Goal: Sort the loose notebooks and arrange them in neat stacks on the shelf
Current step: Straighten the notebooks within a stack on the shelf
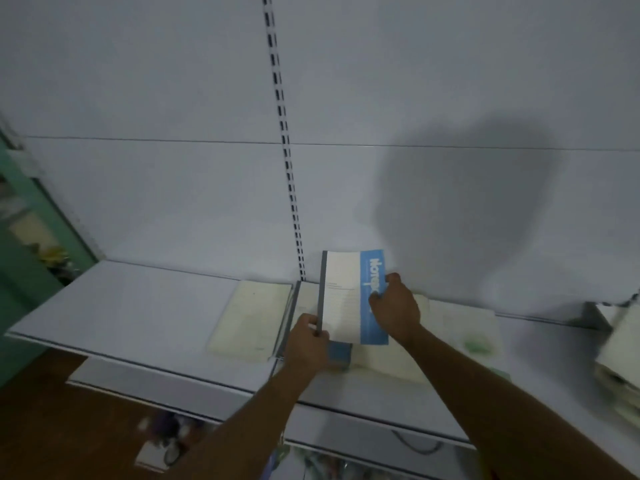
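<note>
Two bare hands hold a white notebook with a blue band [346,296] just above a white shelf [138,306]. The left hand [308,341] pinches its grey spine near the lower corner, while the right hand [396,308] grips the blue edge. Pale notebooks [251,318] lie flat on the shelf beneath and beside it.

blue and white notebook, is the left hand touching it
Touching. The head view shows the left hand pinching the grey spine edge of the blue and white notebook at its near corner, fingers curled round it.
</note>
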Demonstrator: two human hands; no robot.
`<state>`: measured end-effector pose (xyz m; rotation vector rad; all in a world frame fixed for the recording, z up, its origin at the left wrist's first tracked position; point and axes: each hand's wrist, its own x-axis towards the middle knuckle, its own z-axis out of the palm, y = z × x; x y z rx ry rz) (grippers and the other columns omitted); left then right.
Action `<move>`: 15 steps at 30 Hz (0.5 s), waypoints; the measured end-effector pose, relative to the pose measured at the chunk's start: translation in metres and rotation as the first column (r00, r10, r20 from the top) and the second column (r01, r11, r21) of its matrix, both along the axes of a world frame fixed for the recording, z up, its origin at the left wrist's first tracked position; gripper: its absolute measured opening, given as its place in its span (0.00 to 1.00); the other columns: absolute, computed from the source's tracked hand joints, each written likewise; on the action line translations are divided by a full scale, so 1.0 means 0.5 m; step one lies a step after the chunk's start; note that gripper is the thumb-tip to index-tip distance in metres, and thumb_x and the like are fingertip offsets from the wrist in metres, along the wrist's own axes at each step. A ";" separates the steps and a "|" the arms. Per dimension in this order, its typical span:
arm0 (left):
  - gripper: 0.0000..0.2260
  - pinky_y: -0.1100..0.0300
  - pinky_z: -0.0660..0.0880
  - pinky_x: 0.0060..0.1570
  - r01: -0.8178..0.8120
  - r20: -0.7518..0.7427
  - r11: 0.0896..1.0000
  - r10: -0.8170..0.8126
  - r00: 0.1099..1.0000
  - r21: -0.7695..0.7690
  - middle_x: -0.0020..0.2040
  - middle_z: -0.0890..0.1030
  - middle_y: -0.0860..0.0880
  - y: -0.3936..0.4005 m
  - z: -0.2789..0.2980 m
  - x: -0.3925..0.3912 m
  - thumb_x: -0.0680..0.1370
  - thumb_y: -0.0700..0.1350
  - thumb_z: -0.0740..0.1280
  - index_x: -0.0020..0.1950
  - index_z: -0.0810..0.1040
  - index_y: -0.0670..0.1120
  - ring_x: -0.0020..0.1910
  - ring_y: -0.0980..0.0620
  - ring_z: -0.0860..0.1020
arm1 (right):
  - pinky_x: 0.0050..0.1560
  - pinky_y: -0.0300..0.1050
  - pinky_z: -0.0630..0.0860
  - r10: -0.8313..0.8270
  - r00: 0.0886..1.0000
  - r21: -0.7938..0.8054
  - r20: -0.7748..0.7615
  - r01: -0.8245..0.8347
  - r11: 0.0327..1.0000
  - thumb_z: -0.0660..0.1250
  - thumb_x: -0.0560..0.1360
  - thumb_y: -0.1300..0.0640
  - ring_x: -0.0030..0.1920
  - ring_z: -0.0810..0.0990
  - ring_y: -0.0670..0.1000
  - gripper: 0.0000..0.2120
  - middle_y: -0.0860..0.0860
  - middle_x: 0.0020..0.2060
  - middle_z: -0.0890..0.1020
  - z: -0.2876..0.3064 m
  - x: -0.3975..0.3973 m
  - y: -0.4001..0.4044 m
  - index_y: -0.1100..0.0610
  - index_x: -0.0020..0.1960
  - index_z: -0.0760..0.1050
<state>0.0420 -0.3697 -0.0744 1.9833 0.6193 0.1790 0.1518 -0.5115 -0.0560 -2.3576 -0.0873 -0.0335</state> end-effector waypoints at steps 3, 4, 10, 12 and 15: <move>0.09 0.54 0.79 0.48 0.005 0.001 0.994 -0.005 1.000 0.107 0.50 0.81 0.42 0.055 -0.020 -0.027 0.77 0.38 0.65 0.57 0.74 0.43 0.48 0.45 0.80 | 0.47 0.47 0.76 0.024 0.998 -0.064 -0.051 -0.027 0.998 0.63 0.75 0.52 0.50 0.80 0.56 0.14 0.56 0.50 0.80 -0.023 -0.009 0.075 0.59 0.56 0.69; 0.10 0.55 0.78 0.49 0.006 -0.004 0.990 -0.005 1.000 0.139 0.51 0.81 0.42 0.068 -0.029 -0.034 0.77 0.39 0.65 0.58 0.74 0.42 0.49 0.45 0.80 | 0.49 0.47 0.75 0.021 0.996 -0.081 -0.082 -0.028 0.996 0.63 0.75 0.52 0.52 0.80 0.57 0.14 0.56 0.51 0.80 -0.027 -0.008 0.090 0.59 0.57 0.69; 0.09 0.62 0.73 0.47 0.061 -0.063 0.956 -0.044 0.997 0.288 0.53 0.81 0.44 0.125 -0.052 -0.042 0.78 0.42 0.65 0.56 0.75 0.41 0.51 0.48 0.79 | 0.56 0.48 0.73 0.038 0.982 -0.201 -0.183 -0.075 0.977 0.61 0.77 0.49 0.59 0.76 0.58 0.18 0.58 0.58 0.77 -0.052 -0.012 0.143 0.60 0.61 0.70; 0.09 0.62 0.73 0.48 0.056 -0.073 0.944 -0.034 0.997 0.326 0.54 0.81 0.45 0.133 -0.057 -0.040 0.79 0.43 0.64 0.57 0.76 0.42 0.53 0.48 0.79 | 0.56 0.48 0.73 0.023 0.982 -0.243 -0.186 -0.068 0.968 0.60 0.76 0.49 0.59 0.76 0.58 0.19 0.57 0.58 0.77 -0.055 -0.017 0.157 0.60 0.61 0.70; 0.09 0.60 0.75 0.49 0.076 -0.090 0.921 -0.045 0.995 0.382 0.54 0.81 0.46 0.140 -0.073 -0.044 0.79 0.44 0.63 0.58 0.76 0.43 0.52 0.49 0.80 | 0.55 0.47 0.72 0.020 0.981 -0.334 -0.192 -0.085 0.939 0.61 0.75 0.49 0.59 0.75 0.57 0.19 0.55 0.58 0.77 -0.066 -0.031 0.171 0.59 0.61 0.70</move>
